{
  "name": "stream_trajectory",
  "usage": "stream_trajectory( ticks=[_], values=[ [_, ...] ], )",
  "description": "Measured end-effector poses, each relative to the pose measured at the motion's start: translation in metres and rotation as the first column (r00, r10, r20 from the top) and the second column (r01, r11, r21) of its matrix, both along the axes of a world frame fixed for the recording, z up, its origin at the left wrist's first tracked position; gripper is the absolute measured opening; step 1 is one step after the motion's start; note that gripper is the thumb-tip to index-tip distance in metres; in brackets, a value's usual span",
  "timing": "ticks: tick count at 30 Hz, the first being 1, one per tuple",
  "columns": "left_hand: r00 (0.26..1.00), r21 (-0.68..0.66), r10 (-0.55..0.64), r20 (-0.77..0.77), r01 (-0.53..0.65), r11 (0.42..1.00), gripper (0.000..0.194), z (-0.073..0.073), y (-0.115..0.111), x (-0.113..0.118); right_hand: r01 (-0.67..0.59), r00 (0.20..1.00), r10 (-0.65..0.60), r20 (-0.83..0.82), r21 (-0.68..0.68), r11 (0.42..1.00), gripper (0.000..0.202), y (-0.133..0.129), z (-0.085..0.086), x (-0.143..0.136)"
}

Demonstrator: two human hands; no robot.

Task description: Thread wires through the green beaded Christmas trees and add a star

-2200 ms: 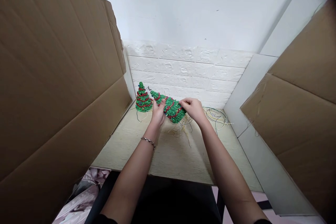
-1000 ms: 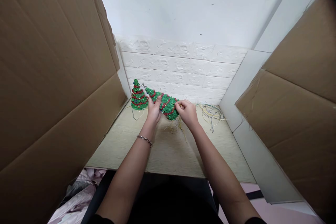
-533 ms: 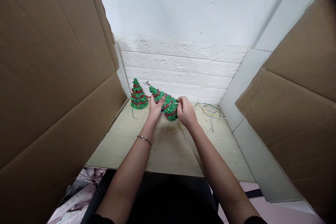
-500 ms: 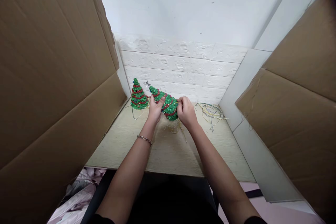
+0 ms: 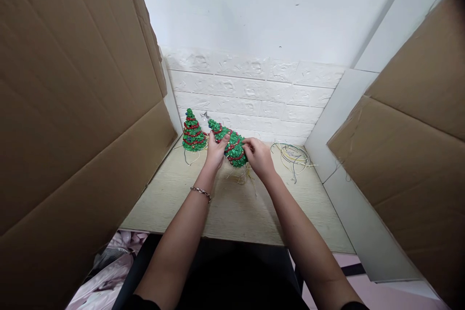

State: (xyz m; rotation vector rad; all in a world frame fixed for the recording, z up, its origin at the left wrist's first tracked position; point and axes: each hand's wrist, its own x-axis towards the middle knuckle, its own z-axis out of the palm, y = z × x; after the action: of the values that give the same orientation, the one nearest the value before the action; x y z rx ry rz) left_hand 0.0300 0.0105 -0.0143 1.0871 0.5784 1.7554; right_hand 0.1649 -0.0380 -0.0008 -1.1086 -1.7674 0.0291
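My left hand (image 5: 217, 151) is closed around a small green Christmas tree (image 5: 236, 151) with red garland bands, the thumb lying across its front. This tree is tilted, its silver star (image 5: 205, 115) pointing up to the left. Against the tree's right side, my right hand (image 5: 258, 155) is pinched shut; what lies between its fingertips is too small to tell. Thin yellowish wires (image 5: 242, 174) show beneath the tree's base. A second decorated Christmas tree (image 5: 193, 131) stands upright just left of my left hand.
A loose coil of yellow, white and dark wire (image 5: 292, 156) lies on the wooden tabletop (image 5: 240, 215) at the right. Tall cardboard panels stand on the left (image 5: 72, 106) and right (image 5: 410, 121). A white brick-patterned wall (image 5: 250, 89) closes off the back.
My right hand's fingertips have shifted slightly left and up along the tree's side. The pale strand seen at them before no longer shows. My left hand keeps its hold on the tree.
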Motion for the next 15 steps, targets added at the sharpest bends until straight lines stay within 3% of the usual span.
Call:
stream_trajectory(
  ticks=[4, 10, 15],
  values=[
    [1.000, 0.004, -0.020, 0.001, 0.020, 1.000, 0.061, -0.0014, -0.0006, 0.0029, 0.012, 0.998, -0.018, -0.054, -0.102, 0.995, 0.020, -0.0010, 0.0005, 0.0005],
    [0.995, -0.037, 0.037, 0.097, -0.034, 0.999, 0.060, 0.0015, -0.0010, 0.0012, 0.075, 0.996, -0.076, 0.040, 0.009, 0.997, 0.021, -0.0011, 0.0010, -0.0004],
    [0.975, -0.098, 0.143, 0.168, -0.128, 0.987, 0.070, 0.0061, -0.0003, -0.0029, 0.153, 0.988, -0.152, 0.032, -0.021, 0.988, 0.018, -0.0010, -0.0003, 0.0010]
  ],
)
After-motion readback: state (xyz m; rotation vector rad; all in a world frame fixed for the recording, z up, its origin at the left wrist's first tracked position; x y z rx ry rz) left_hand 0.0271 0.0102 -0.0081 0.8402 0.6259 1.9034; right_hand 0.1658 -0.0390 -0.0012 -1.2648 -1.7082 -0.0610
